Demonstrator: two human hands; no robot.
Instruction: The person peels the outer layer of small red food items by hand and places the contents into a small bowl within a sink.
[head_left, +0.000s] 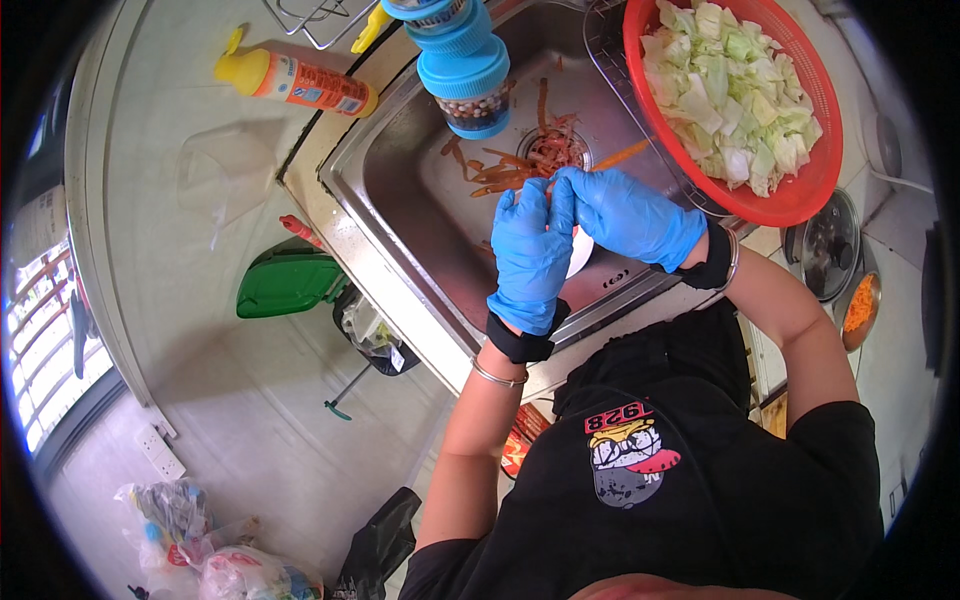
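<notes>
My left hand (531, 255) and my right hand (637, 216), both in blue gloves, meet fingertip to fingertip over the steel sink (409, 169). Pinched between them is a small reddish food piece (548, 193), mostly hidden by the fingers. Under the hands, a white bowl (580, 253) shows only in part. Beyond the fingers, a heap of pinkish-red scraps (556, 147), which look like shrimp shells, covers the drain. Orange carrot peelings (501, 174) lie around it on the sink floor.
A red plastic colander (821, 150) of cut cabbage (731, 97) rests at the sink's right on a wire rack (611, 67). A blue-capped water filter (472, 82) hangs over the basin. Left are a yellow-capped bottle (300, 81) and a green-lidded bin (289, 283). Shredded carrot (862, 302) fills a bowl.
</notes>
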